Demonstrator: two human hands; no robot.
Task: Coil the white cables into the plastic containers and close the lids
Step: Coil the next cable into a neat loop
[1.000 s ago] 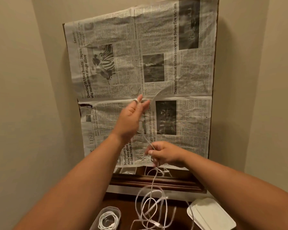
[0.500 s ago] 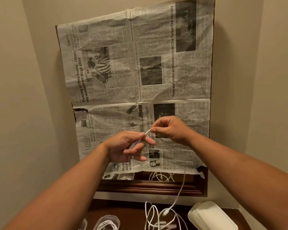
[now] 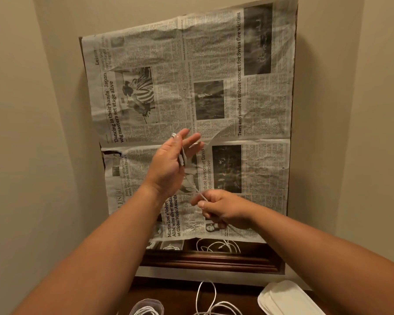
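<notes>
Winding is under way: the straight, slightly spread fingers (image 3: 192,142) of the left hand (image 3: 168,164) are looped by a few turns of the white cable (image 3: 192,186), while the strand below is pinched between the curled fingers and thumb of the right hand (image 3: 224,210). Much of that cable is left loose on the bench (image 3: 178,295), so this coil is judged barely begun. One plastic container (image 3: 148,309) at the lower edge is already filled with a coiled cable, apparently unlidded; what look like the lids (image 3: 282,301) are stacked to the right. Room is limited by the newspaper (image 3: 248,98) ahead and by walls close on both sides.
</notes>
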